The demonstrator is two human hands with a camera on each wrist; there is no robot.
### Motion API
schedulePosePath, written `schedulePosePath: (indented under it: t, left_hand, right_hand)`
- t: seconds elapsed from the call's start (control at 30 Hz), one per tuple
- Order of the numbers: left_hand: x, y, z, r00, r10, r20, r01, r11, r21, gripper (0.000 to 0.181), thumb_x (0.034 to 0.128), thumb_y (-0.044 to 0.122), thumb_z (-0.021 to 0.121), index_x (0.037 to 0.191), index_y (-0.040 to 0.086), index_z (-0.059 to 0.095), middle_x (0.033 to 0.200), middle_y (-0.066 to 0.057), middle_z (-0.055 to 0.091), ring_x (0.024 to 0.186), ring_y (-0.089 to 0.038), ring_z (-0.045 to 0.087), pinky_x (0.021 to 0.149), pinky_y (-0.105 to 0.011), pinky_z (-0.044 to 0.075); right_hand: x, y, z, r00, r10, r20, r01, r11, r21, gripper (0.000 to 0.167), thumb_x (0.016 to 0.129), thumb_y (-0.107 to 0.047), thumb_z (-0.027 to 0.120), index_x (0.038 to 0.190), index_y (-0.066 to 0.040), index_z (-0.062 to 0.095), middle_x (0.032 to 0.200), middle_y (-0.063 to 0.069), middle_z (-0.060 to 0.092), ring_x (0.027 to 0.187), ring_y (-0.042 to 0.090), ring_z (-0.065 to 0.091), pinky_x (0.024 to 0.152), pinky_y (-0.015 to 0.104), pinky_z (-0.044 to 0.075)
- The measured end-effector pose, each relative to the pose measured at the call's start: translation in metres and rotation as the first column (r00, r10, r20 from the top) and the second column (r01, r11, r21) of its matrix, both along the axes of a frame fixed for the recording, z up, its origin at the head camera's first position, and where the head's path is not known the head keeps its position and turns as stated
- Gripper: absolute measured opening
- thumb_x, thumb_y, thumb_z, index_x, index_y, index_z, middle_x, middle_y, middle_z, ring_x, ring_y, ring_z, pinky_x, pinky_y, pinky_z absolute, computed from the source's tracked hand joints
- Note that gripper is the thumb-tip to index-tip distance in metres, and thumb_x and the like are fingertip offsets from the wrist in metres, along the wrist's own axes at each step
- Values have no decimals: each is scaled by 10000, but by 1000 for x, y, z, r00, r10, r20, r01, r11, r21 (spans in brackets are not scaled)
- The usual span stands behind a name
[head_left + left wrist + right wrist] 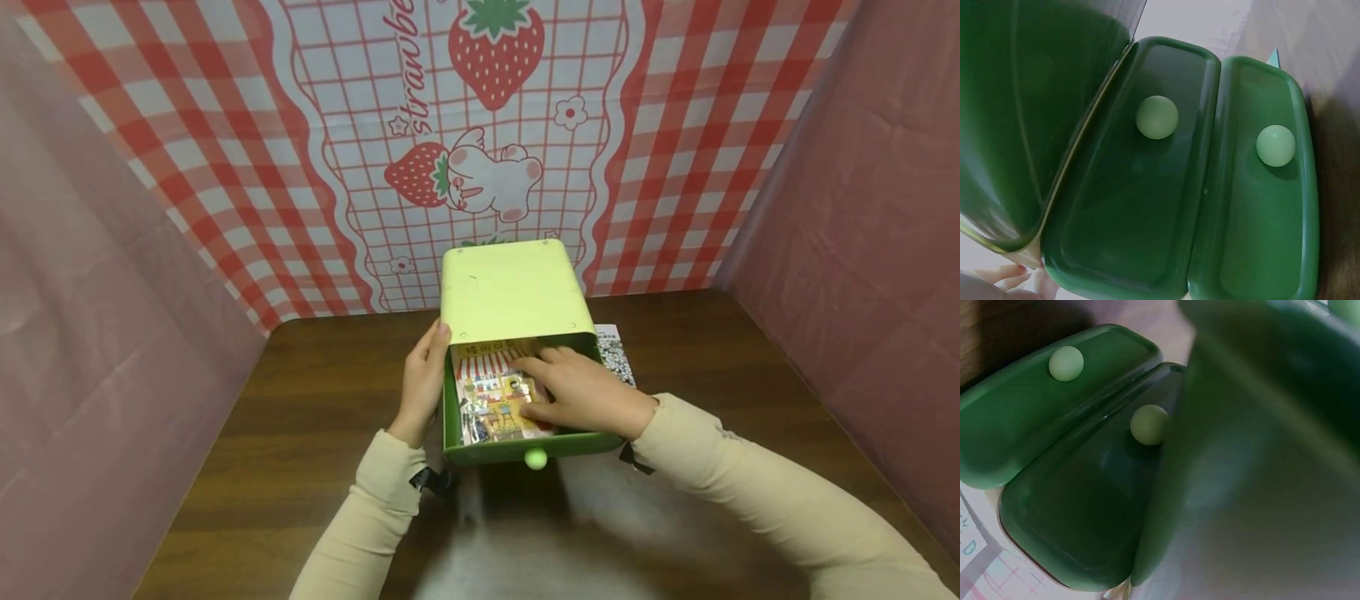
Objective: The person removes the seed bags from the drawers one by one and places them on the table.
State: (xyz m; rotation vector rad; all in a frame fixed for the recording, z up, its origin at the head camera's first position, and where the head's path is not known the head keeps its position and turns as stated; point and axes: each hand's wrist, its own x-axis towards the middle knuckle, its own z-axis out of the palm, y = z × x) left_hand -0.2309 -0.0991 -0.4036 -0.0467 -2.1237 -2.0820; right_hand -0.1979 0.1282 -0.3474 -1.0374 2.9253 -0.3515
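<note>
Leftward hangs a dusty-pink fabric curtain (82, 333), beside the slanting left edge of a dark brown wooden table (300, 433); a broad stretch of wood lies between that edge and the person's left hand (426, 375). This hand rests along the left side of a pale yellow-green box-shaped cabinet (517, 287), fingers laid against it, thumb at the near corner. Behind the cabinet, a red-and-white strawberry-print cloth (675, 150) rises from the table's far edge.

From the cabinet's near side juts a dark green drawer (487, 452) with a round light green knob (536, 458); the left wrist view shows two more green drawer fronts (1260, 212) below it. Inside the drawer, near its left wall, lies a glossy printed packet (487, 408): red-and-white striped awning across the far part, yellow room scene with small furniture nearer, bright reflections on top.

Over the packet's right part is the right hand (585, 390), thumb and forefinger apart; the tips of the other fingers are hard to see. A black-and-white patterned sheet (617, 358) shows right of the cabinet, then more wood up to the right edge and another pink curtain (862, 233).
</note>
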Motion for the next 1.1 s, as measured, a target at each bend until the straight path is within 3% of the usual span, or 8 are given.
schedulePosePath:
  t: [0.33,0.47,0.6,0.83,0.97,1.1]
  left_hand:
    - [1,-1,0,1000,-4,12,4,999,-39,631,1003,534,444,1506,156,392,1564,-30,385,1467,-211,318,1230,-397,255]
    - [1,-1,0,1000,-6,3,6,999,-34,633,1007,524,446,1506,138,390,1566,-48,382,1468,-233,316,1230,-417,252]
    - [1,-1,1,1000,-1,0,1,999,-37,633,1009,514,447,1504,121,391,1563,-61,385,1467,-248,318,1230,-426,249]
    - [1,0,1,1000,1,3,-1,999,-45,624,1011,507,446,1499,122,399,1559,-61,391,1464,-251,325,1227,-428,255]
    - [1,0,1,1000,0,13,0,999,-45,628,1008,517,444,1502,132,396,1561,-46,390,1465,-235,324,1229,-415,253]
    - [1,0,1,1000,-2,18,3,999,-43,631,1008,521,441,1506,136,391,1563,-39,387,1467,-228,320,1231,-409,249]
  right_hand:
    - [0,-1,-2,999,0,37,2,999,-47,601,879,-376,725,1403,-152,535,880,-13,527,769,134,466,670,312,414]
    - [2,0,0,998,-14,56,20,994,-111,591,895,-355,708,1413,-142,521,1155,48,610,979,195,574,801,381,513]
    - [4,1,2,994,-29,107,50,977,-206,607,904,-325,707,1435,-125,491,1389,92,557,1257,292,542,988,492,510]
    - [3,4,2,985,-50,163,105,931,-349,579,927,-243,683,1435,-60,476,1438,137,528,1298,322,527,1027,512,491]
    - [1,6,1,961,-69,268,180,892,-415,546,951,-212,644,1436,-32,470,1432,176,524,1229,336,579,977,481,533]
    - [-1,7,1,913,-71,402,271,842,-467,534,966,-186,614,1435,13,455,1350,221,581,1147,317,636,884,399,578]
